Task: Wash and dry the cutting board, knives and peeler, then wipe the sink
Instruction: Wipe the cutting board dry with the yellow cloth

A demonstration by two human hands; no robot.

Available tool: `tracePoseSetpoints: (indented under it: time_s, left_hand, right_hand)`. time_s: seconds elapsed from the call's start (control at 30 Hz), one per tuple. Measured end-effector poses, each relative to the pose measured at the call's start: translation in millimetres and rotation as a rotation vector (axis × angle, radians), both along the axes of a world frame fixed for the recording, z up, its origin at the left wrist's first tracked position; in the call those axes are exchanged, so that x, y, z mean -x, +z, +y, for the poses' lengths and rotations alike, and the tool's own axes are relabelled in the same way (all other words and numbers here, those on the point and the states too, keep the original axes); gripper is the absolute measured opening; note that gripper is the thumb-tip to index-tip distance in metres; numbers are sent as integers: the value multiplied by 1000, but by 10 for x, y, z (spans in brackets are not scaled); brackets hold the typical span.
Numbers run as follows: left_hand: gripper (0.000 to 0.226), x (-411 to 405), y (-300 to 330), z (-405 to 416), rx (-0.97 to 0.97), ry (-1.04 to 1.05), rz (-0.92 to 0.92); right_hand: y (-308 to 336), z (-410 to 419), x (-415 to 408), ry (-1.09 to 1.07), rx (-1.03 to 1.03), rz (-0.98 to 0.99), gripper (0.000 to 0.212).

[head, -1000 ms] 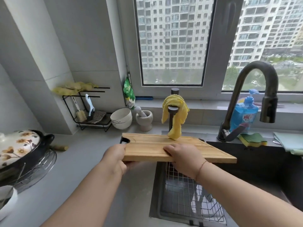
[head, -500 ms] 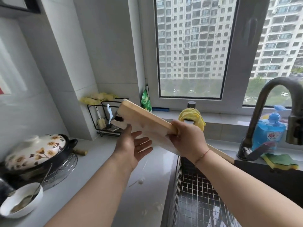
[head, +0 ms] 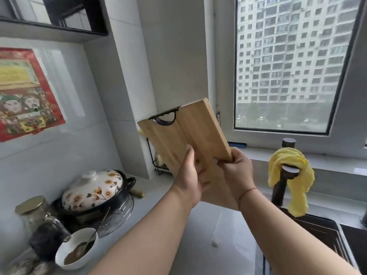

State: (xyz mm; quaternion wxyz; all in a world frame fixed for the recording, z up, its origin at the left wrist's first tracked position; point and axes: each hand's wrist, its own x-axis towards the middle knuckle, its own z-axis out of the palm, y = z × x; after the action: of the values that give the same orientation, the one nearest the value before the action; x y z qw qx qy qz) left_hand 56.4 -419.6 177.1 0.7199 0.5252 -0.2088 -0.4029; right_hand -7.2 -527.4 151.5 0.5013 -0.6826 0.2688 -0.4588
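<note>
A: Since half a second ago, wooden cutting board (head: 184, 133) swung from a low tilt to near upright, handle end up; left hand (head: 191, 176), then spread beneath it, now lies against its face.

B: Grip status?

A: Right hand (head: 236, 173) clenched around the board's right edge, thumb on the front. Left fingers wrapped over the lower face. Board is in the air above the countertop (head: 200, 241), left of the sink (head: 325, 231), in front of the tiled corner.

B: Step, by my reading: stand it somewhere to dry. How to do it well?

A: Keep both hands on until the bottom edge seats. Lean it against the wall, clear of the floral casserole pot (head: 93, 189). Wet wood may slide, so release slowly.
</note>
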Motion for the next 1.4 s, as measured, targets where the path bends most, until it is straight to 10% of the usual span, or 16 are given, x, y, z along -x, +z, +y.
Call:
tracePoseSetpoints:
  time_s: [0.47, 0.93, 1.4]
  left_hand:
    - [93, -1887, -566, 128, -81, 182, -259]
    - [70, -2872, -815, -14, -203, 279, -254]
    - [134, -3464, -926, -116, -245, 305, -258]
  right_hand:
    - [-384, 310, -2021, 174, -324, -186, 17]
    - [-762, 139, -3069, 274, -432, -156, 20]
    - [-1011, 57, -3790, 319, -465, -183, 20]
